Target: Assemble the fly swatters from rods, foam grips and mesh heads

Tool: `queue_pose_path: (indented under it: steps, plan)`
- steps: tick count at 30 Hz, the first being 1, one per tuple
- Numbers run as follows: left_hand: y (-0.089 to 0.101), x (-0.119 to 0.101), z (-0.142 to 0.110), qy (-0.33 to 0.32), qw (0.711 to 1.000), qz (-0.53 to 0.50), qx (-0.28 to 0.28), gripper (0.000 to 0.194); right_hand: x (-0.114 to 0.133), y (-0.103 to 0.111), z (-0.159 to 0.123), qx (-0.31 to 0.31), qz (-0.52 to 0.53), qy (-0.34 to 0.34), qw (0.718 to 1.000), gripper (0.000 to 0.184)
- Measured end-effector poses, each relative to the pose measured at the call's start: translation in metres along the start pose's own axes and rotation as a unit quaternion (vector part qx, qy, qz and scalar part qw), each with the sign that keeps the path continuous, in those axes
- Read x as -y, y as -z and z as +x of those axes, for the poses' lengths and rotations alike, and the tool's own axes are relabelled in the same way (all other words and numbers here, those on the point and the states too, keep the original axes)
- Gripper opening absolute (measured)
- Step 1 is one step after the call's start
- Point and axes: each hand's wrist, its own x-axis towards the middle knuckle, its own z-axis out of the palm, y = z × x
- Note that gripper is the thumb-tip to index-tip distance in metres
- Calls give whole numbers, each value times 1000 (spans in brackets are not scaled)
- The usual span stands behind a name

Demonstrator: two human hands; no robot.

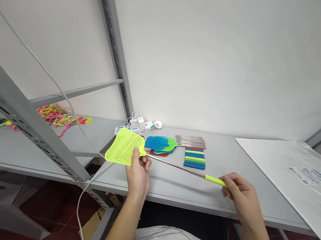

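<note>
My hands hold a fly swatter with a neon-yellow mesh head (123,146) and a thin metal shaft (175,165) between them. My left hand (138,173) grips the neck just below the mesh. My right hand (240,193) pinches the yellow handle grip (215,180) at the far end. Beneath the shaft, on the grey shelf (165,185), lies a stack of blue, green and red mesh heads (159,144). Beside it are a row of metal rods (190,141) and a stack of coloured foam grips (195,158).
A white board under plastic film (292,176) lies at the right. Behind the swatter are a power strip (123,129) and white chargers. A grey steel upright (33,129) crosses the left, with tangled pink and yellow plastic pieces (60,116) beyond it.
</note>
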Motion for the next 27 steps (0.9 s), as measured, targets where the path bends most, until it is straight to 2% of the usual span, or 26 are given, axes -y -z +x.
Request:
queue_pose_path:
  steps: [2, 4, 12, 17, 20, 24, 26, 27]
  plan:
    - [0, 1, 0, -11, 1000, 9, 5, 34, 2, -3, 0, 14, -131, 4, 991, 32]
    - [-1, 4, -1, -22, 1000, 17, 10, 38, 2, -6, 1, 22, -175, 16, 984, 38]
    - [-2, 10, -2, -21, 999, 26, 25, 43, -2, -17, 2, -3, -169, 20, 985, 40]
    - [4, 5, 9, -20, 999, 29, 29, 40, 4, -18, -1, 43, -198, 64, 977, 37]
    - [8, 6, 19, -24, 999, 35, 21, 31, 9, -16, -5, 75, -296, 117, 945, 31]
    - [13, 11, 27, -30, 999, 31, 0, 28, 19, -27, -14, 114, -417, 215, 875, 24]
    - [13, 12, 29, -24, 999, 25, 4, 30, 22, -37, -18, 129, -441, 231, 857, 21]
    - [13, 13, 29, -20, 1000, 20, 10, 31, 22, -42, -19, 132, -445, 223, 857, 23]
